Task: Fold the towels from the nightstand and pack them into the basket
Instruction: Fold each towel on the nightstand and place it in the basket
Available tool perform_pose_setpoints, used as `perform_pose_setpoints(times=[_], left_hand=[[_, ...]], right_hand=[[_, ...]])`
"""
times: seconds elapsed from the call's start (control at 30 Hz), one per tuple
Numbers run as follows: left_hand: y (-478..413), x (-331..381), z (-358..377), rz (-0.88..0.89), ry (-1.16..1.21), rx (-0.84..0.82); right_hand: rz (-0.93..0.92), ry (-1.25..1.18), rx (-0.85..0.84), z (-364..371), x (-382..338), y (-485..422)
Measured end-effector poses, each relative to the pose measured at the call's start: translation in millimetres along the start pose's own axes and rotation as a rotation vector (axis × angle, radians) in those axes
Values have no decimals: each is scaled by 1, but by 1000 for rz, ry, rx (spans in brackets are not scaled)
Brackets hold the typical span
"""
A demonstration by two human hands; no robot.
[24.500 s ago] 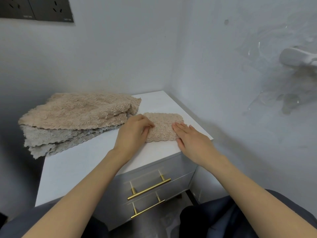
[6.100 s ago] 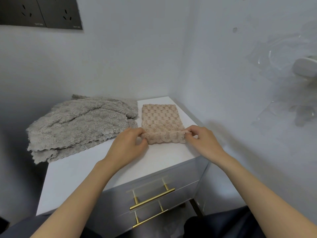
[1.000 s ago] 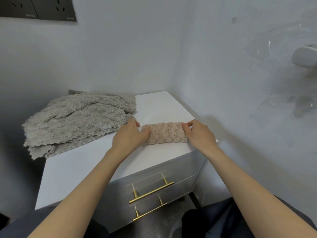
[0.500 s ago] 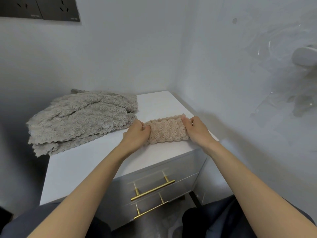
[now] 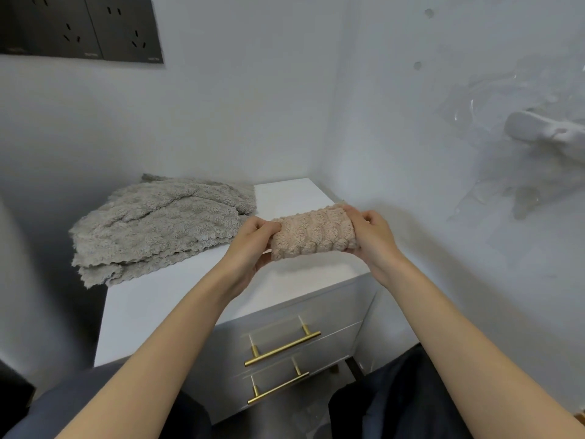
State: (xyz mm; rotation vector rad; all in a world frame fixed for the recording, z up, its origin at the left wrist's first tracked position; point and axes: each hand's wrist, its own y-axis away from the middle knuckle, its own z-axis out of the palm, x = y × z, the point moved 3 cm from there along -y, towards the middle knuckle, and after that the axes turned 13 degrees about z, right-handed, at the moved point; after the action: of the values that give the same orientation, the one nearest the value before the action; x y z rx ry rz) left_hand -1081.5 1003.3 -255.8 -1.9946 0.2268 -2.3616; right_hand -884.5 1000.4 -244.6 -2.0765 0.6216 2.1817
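While both hands are gripping it, the rolled pink towel point(image 5: 313, 237) is hanging just over the nightstand's point(image 5: 190, 299) right front corner.
Left hand point(image 5: 250, 240) and right hand point(image 5: 375, 239) are curling round its ends, hiding them; grey towels point(image 5: 164, 223) are lying at the nightstand's back left, overhanging its left edge and leaving bare top along the front.

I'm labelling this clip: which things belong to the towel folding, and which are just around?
Job: folded beige towel, gripped by left hand and right hand; grey towel pile; white nightstand.
Bystanders: black wall sockets; brass drawer handles.
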Motion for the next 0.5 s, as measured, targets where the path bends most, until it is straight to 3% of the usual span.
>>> perform_pose_setpoints(times=[0.23,0.5], left_hand=[[20,16,19,35,48,-37],[57,38,62,36,26,-266]], right_hand=[[43,-49,-26,-28,-22,36],[-19,9,117,-88,-19,95]])
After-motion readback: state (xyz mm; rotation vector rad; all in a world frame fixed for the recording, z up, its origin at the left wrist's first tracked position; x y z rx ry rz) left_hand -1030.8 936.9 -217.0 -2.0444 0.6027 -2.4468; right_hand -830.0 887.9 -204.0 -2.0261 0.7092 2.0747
